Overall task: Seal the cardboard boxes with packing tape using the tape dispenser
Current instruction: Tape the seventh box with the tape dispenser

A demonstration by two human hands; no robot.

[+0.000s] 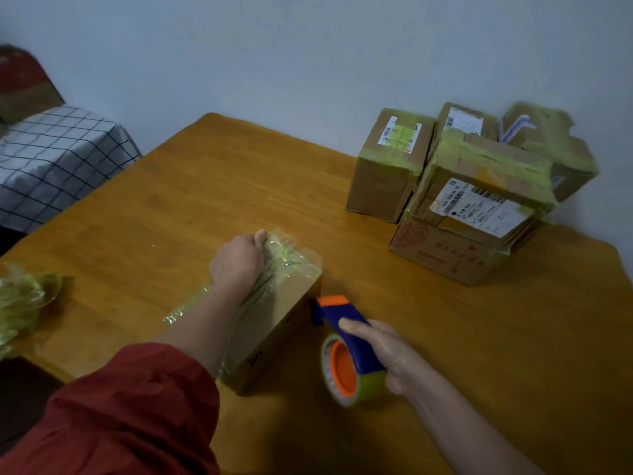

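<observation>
The cardboard box (274, 323) is sitting on the wooden table (171, 200) under the curled left hand (239, 258), which is steadying its taped top (pinching tape or not, unclear), while the right hand (387, 354) is gripping the tape dispenser (346, 337) at its side.

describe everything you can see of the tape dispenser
The tape dispenser is a hand-held one, plastic by its look: dark blue body, orange piece at its front end, orange hub carrying a roll of yellowish clear tape. It lies tilted, roll toward the person, front end against the right side of the cardboard box, near its far corner. The right hand grips it, one finger laid along the blue body. Whether it rests on the table cannot be told.
</observation>
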